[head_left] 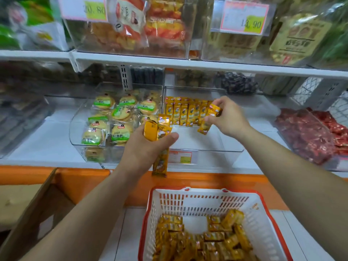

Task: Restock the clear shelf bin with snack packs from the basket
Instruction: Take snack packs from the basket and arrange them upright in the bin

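Yellow snack packs sit in the white basket near the person. Left hand grips a bundle; right hand pinches a couple over the clear bin, so it's the placing step. Next, probably: stand them upright beside the far row. White shop shelf, cake bin on the left.

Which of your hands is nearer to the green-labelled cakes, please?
Left. The left hand, gripping yellow packs, is just right of the cakes; the right hand, pinching more, is farther right at the clear bin.
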